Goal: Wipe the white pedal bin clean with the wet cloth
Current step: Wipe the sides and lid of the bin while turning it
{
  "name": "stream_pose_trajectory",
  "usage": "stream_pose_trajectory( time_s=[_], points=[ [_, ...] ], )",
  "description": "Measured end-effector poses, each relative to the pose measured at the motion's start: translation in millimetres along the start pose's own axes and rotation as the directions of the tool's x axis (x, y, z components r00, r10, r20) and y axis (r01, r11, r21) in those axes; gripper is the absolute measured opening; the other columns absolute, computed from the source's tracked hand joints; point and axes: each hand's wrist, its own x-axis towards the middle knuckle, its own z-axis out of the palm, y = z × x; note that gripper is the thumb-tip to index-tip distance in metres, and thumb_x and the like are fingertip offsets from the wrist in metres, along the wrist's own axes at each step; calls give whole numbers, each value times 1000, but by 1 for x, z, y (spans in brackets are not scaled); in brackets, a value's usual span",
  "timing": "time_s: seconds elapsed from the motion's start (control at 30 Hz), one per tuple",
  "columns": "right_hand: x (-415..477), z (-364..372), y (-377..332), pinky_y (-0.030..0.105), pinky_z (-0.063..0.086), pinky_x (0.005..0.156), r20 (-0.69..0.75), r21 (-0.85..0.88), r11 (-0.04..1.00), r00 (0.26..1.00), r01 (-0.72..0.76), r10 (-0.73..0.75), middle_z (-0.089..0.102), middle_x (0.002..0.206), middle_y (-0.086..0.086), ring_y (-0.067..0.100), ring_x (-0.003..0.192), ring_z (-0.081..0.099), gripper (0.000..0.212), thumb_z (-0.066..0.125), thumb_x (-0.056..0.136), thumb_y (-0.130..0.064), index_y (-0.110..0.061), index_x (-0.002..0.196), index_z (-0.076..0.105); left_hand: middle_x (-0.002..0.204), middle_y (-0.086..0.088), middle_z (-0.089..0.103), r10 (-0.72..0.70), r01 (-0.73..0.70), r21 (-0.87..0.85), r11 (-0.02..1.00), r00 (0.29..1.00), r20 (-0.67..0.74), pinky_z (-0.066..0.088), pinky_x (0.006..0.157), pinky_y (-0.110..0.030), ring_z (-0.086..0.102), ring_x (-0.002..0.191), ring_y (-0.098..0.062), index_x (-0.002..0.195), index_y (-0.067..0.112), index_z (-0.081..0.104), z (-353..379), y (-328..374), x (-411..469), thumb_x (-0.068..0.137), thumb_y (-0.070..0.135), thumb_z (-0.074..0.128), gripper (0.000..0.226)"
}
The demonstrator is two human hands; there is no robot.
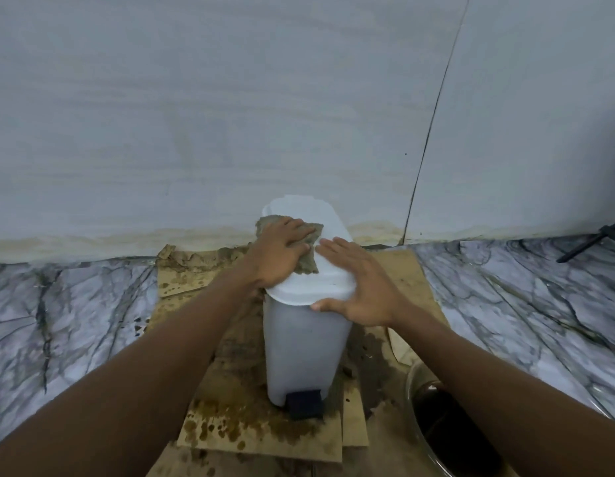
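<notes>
A pale grey wall [230,115], stained along its base, meets a veined marble floor [522,304] under stained cardboard [264,428].

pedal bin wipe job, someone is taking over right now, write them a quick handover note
Left hand: flat on the wet cloth, pressing it on the bin lid, left side.
Right hand: open, steadying the lid's right front edge, holding nothing.
White pedal bin: upright on stained cardboard by the wall, lid closed, pedal facing you.
Done: lid wipe under way.
Left: rest of lid, body sides, pedal.
</notes>
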Motion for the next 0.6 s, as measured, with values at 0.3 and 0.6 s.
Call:
stream_pose_trajectory(
  time_s=[0.3,0.6],
  points=[
    [17,54,-53,27,-3,122,-115,-45,997,991,-70,65,25,164,-4,14,153,13,108,69,73,-74,-20,156,29,164,9,26,-90,92,-6,996,982,164,5,124,-31,13,152,-8,151,33,42,-39,-30,6,103,27,51,48],
    [-21,22,-45,27,-4,124,180,-6,1000,983,21,-19,7,167,-10,4,152,-3,103,75,81,-54,-23,159,15,168,0,15,-1,-17,175,985,995,102,0,124,-33,4,154,-13,158,24,27,-18,-18,-52,106,39,41,55]
  ],
)
